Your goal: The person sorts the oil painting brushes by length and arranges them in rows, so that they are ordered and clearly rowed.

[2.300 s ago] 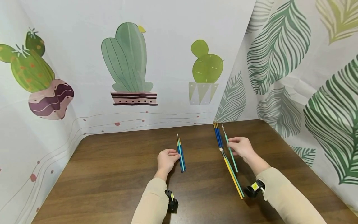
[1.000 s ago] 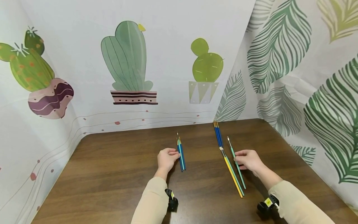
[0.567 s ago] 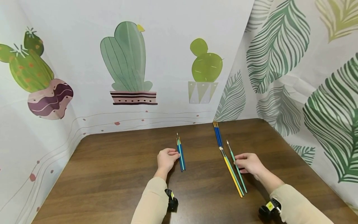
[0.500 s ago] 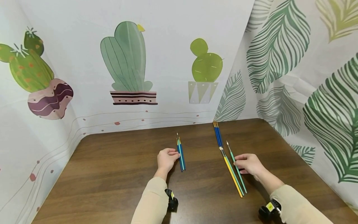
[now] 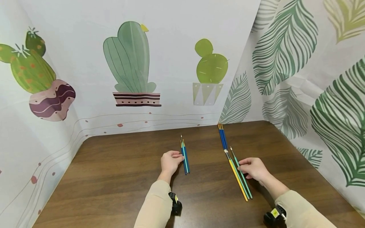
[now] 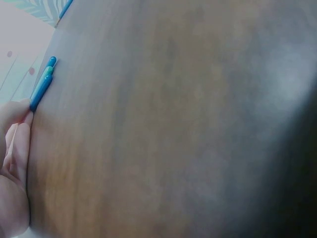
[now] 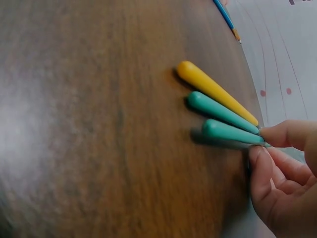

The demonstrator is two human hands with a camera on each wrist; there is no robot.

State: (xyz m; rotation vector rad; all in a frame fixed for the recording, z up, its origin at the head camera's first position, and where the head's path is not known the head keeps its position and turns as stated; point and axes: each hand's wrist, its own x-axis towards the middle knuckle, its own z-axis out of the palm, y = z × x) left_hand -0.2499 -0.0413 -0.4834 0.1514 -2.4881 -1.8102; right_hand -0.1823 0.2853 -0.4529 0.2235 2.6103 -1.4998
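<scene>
Right hand (image 5: 254,169): I am pinching a green brush (image 5: 246,184) between thumb and fingers, its pale tip pointing to 11 o'clock, its handle end to 5. Whether that end is touching the wood, I cannot tell.

At 9 o'clock from it, just beside, a second green brush (image 5: 242,184) is lying, then a yellow brush (image 5: 238,180) (the three handles are fanning slightly in the right wrist view). Between 10 and 11 o'clock from my right hand, blue brushes (image 5: 223,138) are reaching the far edge of the brown table (image 5: 119,177).

Left hand (image 5: 171,162), at 9 o'clock from the right: fingers bending, thumb and fingertips pinching a small bundle (image 5: 184,161), blue and teal, at 3 o'clock from the knuckles. Beyond, at 12, a cactus-print cloth (image 5: 174,57) is hanging.
</scene>
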